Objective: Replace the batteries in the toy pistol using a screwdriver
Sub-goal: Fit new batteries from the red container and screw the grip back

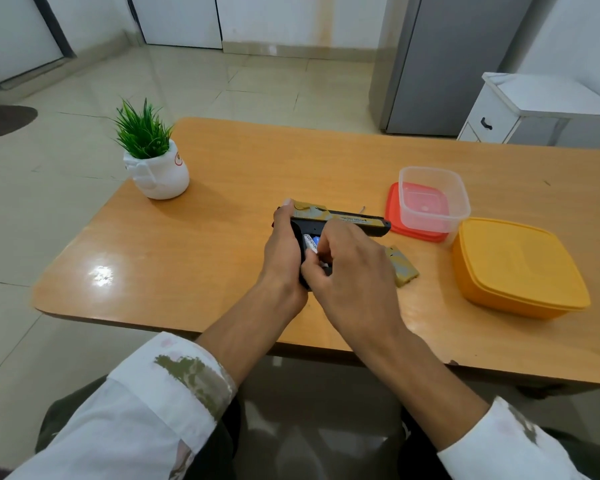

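A black toy pistol point(347, 221) with a gold camouflage top lies on its side on the wooden table point(222, 216), barrel pointing right. My left hand point(283, 249) grips its rear and handle. The handle's compartment is uncovered and a blue and white battery point(310, 242) shows inside. My right hand point(350, 271) has its curled fingers pinching at that battery. The gold camouflage battery cover point(402, 268) lies on the table just right of my right hand. No screwdriver is in view.
A clear plastic box point(433, 199) stands on a red lid point(394, 213) behind the pistol's barrel. An orange lidded box point(516, 268) sits at the right. A small plant in a white pot point(156, 168) stands at the table's far left corner.
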